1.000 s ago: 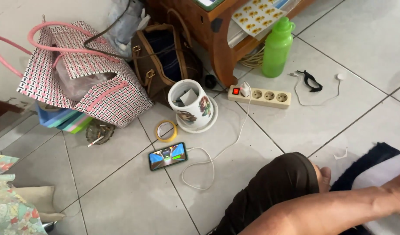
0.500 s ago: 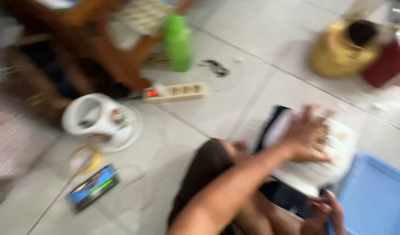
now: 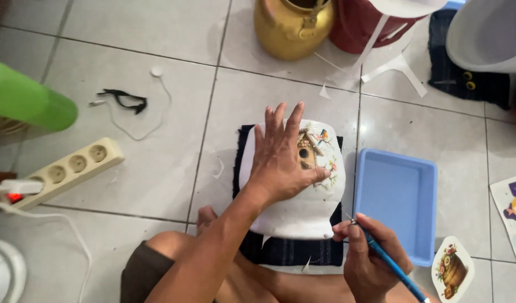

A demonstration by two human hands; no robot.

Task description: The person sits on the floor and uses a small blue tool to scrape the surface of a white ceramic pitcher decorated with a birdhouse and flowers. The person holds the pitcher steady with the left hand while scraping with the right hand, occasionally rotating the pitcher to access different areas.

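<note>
While the left hand (image 3: pixel 283 160) lies flat with fingers spread on a white rounded container (image 3: pixel 294 210), the right hand (image 3: pixel 370 264) pinches a blue-handled brush (image 3: pixel 390 264) just below the container's lower right edge. A birdhouse-and-flowers picture (image 3: pixel 320 154) shows on the container's upper right, partly under the fingers. Beneath the container lies a dark cloth (image 3: pixel 286 249) on the tiled floor (image 3: pixel 157 174). Right of the container, just beside it, sits a blue tray (image 3: pixel 398 202). Left of it the tiles are bare up to a power strip (image 3: pixel 67 171).

pale grey tiled floor (image 3: pixel 157 33) with dark grout lines, evenly lit
</note>
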